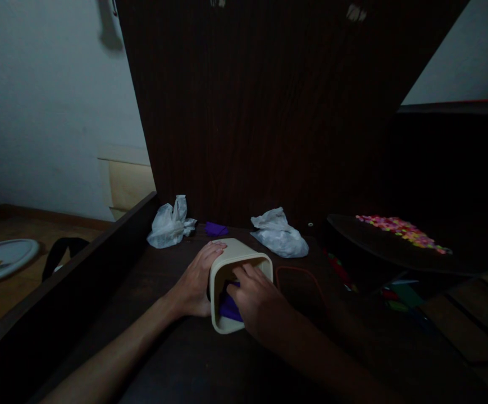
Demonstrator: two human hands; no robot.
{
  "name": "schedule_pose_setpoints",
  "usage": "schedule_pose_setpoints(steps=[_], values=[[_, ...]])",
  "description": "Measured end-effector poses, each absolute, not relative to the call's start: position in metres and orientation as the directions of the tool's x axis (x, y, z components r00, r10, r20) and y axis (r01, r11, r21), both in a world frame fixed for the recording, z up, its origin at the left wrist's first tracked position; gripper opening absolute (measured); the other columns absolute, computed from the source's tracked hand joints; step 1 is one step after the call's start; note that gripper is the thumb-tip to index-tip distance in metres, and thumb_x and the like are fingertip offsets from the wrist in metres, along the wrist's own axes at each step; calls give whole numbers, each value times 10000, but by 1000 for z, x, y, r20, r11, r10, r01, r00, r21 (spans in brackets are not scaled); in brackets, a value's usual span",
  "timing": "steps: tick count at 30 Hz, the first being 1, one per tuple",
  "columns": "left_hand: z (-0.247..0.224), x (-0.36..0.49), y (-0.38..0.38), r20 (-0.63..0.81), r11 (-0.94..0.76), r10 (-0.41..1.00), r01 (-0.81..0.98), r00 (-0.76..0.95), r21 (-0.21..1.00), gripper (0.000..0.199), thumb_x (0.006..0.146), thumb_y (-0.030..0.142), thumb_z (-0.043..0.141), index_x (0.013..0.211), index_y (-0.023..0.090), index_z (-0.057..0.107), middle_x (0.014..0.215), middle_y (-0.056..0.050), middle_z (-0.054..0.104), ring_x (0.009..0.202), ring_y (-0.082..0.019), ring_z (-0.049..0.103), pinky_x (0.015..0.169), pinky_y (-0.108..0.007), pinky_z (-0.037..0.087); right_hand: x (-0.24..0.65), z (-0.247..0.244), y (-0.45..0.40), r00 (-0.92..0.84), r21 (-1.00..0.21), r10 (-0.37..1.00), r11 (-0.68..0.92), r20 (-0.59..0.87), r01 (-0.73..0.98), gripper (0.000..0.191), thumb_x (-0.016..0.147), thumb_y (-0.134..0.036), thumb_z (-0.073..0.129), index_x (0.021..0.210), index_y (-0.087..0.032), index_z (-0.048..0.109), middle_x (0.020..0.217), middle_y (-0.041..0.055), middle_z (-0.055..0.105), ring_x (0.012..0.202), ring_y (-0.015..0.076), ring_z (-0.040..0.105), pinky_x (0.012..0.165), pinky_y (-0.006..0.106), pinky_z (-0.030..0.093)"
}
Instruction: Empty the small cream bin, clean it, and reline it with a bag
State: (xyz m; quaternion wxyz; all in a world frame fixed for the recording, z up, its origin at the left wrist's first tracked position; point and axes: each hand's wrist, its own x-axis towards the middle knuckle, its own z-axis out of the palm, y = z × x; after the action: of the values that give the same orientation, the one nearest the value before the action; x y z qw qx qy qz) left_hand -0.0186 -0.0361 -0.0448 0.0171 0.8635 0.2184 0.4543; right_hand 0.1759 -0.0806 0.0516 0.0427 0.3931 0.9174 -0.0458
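A cream plastic container [236,251] lies tipped on the dark wooden surface, its open mouth facing me. My left hand [197,280] is wrapped round its left side, thumb below and fingers on top. Inside the container is a purple cloth-like piece [229,308]. My right hand [255,297] reaches into the mouth with curled fingers at the purple piece; its fingertips are partly hidden, so whether they grip it is unclear. Behind the container lies another small purple piece [215,229].
White plastic bags stand behind on the left [168,225] and right [281,234]. An orange-brown loop [300,270] lies right of the container. Colourful small pieces [404,230] rest on a dark shelf [345,224]. A raised board [100,255] edges the left side.
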Motion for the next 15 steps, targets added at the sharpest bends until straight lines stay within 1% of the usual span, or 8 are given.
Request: schedule_pose_setpoints(steps=[2,4,5,7,10,13,15], values=[[-45,-19,-36,777,-897,407,368,480,243,1207,650,444,872,1591,223,151,1488,-235,439,1386,-464,455,1139,-719,360,178,47,-79,-745,-95,642,742,-181,663,235,896,-86,540,1022,-92,739,1129,178,713,1072,295,636,925,395,497],[-45,-20,-35,778,-895,412,369,474,250,1217,645,460,874,1593,226,147,1488,-230,438,1388,-459,455,1145,-713,363,180,44,-78,-772,-132,596,766,-222,629,250,876,-70,551,1053,-77,728,1066,160,744,970,263,685,851,356,522],[-45,-20,-35,778,-896,411,368,474,249,1225,638,472,876,1593,225,148,1487,-229,439,1386,-459,456,1147,-710,363,180,44,-78,-775,-126,587,772,-234,623,249,880,-72,548,1048,-72,732,1043,163,754,943,262,699,825,352,528],[-45,-19,-35,781,-897,406,372,474,241,1236,627,478,880,1592,221,152,1483,-231,441,1381,-460,458,1145,-708,366,177,46,-75,-774,-71,574,789,-268,610,250,910,-97,527,998,-67,759,1009,185,765,941,284,716,819,369,534],[-45,-18,-35,783,-896,402,380,474,230,1218,634,449,877,1589,209,158,1476,-235,448,1375,-460,462,1139,-701,373,167,48,-67,-735,-18,589,776,-337,631,302,939,-137,498,983,-61,787,986,212,776,943,314,740,828,392,548],[-43,-17,-37,783,-899,397,376,479,226,1185,644,426,868,1581,215,175,1469,-225,457,1360,-455,477,1136,-699,376,155,37,-57,-694,-24,631,733,-348,679,319,925,-146,498,1019,-42,785,987,234,776,914,322,757,782,382,571],[-42,-17,-38,781,-898,400,376,479,230,1173,648,425,865,1579,225,181,1469,-218,457,1359,-451,477,1132,-699,384,148,24,-50,-700,-28,637,733,-325,680,318,909,-132,504,1037,-38,779,1034,245,769,938,322,754,788,378,577]])
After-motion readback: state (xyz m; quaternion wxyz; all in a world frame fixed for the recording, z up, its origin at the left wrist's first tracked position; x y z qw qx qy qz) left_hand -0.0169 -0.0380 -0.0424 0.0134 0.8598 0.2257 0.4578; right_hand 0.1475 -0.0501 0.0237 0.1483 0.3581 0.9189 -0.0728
